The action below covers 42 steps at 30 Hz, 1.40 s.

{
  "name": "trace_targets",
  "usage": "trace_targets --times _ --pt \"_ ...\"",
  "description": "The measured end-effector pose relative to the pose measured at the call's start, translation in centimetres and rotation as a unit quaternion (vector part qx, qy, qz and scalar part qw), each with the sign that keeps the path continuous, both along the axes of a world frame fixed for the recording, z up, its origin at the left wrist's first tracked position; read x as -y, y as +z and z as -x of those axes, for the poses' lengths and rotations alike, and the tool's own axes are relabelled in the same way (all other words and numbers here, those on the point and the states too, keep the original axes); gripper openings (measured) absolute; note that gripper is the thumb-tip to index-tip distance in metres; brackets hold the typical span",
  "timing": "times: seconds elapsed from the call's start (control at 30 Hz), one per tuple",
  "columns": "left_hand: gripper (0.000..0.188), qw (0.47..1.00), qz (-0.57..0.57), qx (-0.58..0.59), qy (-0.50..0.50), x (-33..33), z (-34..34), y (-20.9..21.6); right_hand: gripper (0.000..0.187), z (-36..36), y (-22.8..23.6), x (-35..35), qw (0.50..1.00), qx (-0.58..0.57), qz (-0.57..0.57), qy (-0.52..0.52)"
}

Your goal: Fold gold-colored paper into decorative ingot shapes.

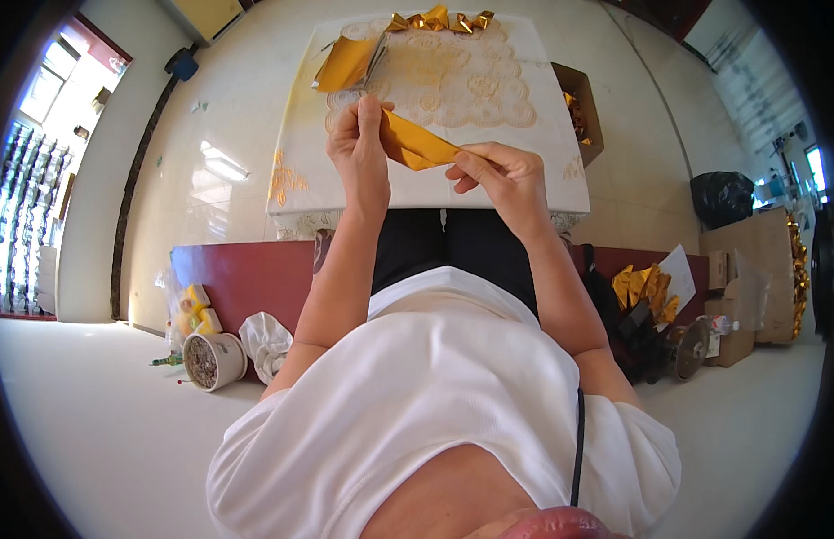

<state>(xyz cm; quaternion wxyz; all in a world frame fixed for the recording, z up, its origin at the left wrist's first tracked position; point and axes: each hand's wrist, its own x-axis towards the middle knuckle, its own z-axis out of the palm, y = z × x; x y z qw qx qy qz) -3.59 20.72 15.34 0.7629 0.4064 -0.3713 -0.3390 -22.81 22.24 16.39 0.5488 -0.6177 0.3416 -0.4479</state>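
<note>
While both hands hold it up over the near part of the table (516,67), the folded gold paper (419,144) has its long axis running aslant, from upper left down to lower right. One end points toward the left hand (357,148) and the other, lower end toward the right hand (505,172).

To the right of the table, an open carton (594,108) contains shiny gold pieces (572,112), partly hidden by its wall and the table's edge. On the person's left, a white tub (231,361) stands tilted in view beside the dark red bench (246,278), with speckled grey-brown matter inside; its exact kind I cannot tell. Just behind it, a clear plastic bag (174,316) holds yellow-and-white items (199,310).

The paper spans the gap between the two hands. The left hand is closed on its upper-left end, thumb on the near side and fingers curled behind. The right hand pinches the lower-right tip between thumb and forefinger, its other fingers loosely bent. Beyond the paper lie a stack of gold sheets (345,65) and, at the table's far edge, a row of folded gold pieces (439,20).
</note>
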Motion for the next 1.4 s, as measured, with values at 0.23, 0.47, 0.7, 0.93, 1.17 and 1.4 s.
trace_targets --times 0.23,0.47,0.7,0.93,1.17,1.4 --pt "0.027 0.994 -0.006 -0.003 -0.108 -1.3 -0.5 0.5 0.026 0.5 -0.8 0.0 0.885 -0.111 0.393 -0.224" --pt "0.031 0.984 -0.027 -0.022 -0.177 -2.5 0.3 2.2 0.029 0.2 -0.7 -0.6 0.849 -0.104 0.442 -0.271" --pt "0.037 0.975 -0.014 -0.035 -0.218 -2.2 -0.2 1.0 0.025 0.1 -0.9 -0.5 0.867 -0.093 0.406 -0.275" --pt "0.034 0.98 -0.028 -0.031 -0.195 -2.3 -0.2 0.5 0.023 -0.1 -0.7 -0.5 0.861 -0.099 0.413 -0.281" --pt "0.03 0.996 -0.029 0.026 -0.084 -2.6 1.1 0.0 0.033 -1.1 -0.9 0.0 0.874 -0.101 0.386 -0.278" --pt "0.026 0.998 0.019 0.012 -0.061 -2.8 1.9 -0.7 0.04 -2.1 -0.7 0.4 0.874 -0.098 0.378 -0.289"
